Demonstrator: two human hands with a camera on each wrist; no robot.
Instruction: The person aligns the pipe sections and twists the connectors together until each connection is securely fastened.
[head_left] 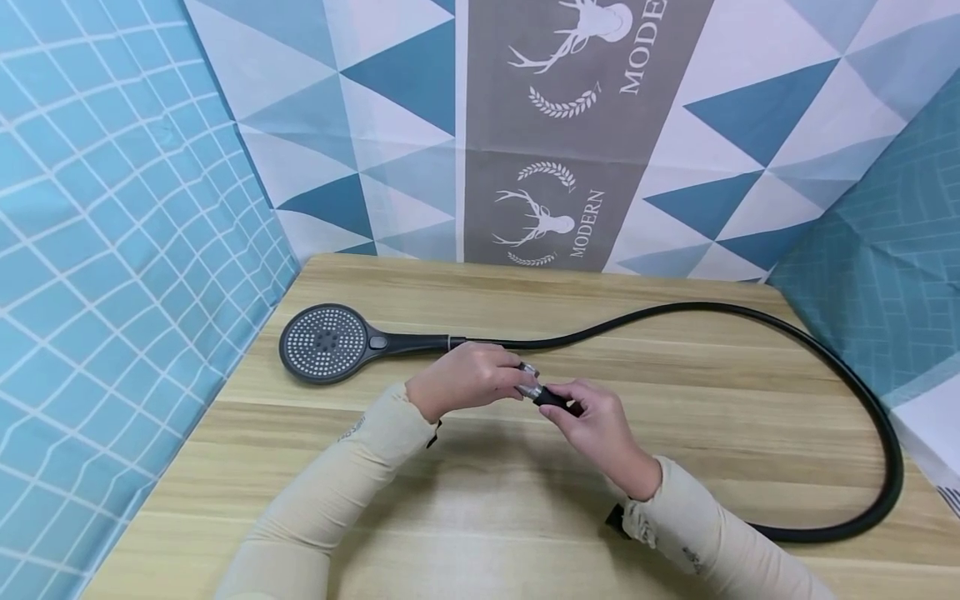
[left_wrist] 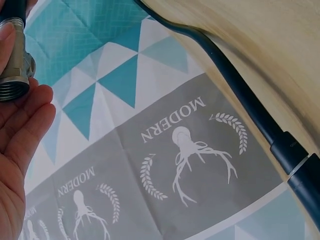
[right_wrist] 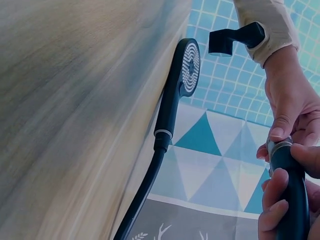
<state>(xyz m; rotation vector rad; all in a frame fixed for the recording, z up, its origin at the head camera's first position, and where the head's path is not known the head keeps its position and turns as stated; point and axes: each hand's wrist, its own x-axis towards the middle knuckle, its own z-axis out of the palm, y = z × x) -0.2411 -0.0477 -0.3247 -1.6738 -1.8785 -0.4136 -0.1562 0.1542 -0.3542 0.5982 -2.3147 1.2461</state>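
Observation:
Between both hands is a black tubular piece [right_wrist: 292,200] with a silver metal fitting [left_wrist: 15,70] at one end, whose round threaded opening shows in the left wrist view. My left hand [head_left: 474,377] pinches the metal fitting with thumb and fingers. Lower right of it, my right hand [head_left: 596,421] grips the black part, fingers curled around it. A dark handheld shower head [head_left: 325,343] lies behind and left of the hands, spray face up. From its handle runs a black hose [head_left: 697,307], looping right and passing out of sight at the right forearm.
The wooden table [head_left: 465,533] meets a patterned backdrop [head_left: 405,108] at its far edge. Blue tile-print sheeting [head_left: 112,217] stands on the left. At the right edge is a white object [head_left: 930,425]. Small black mounts sit at both wrists.

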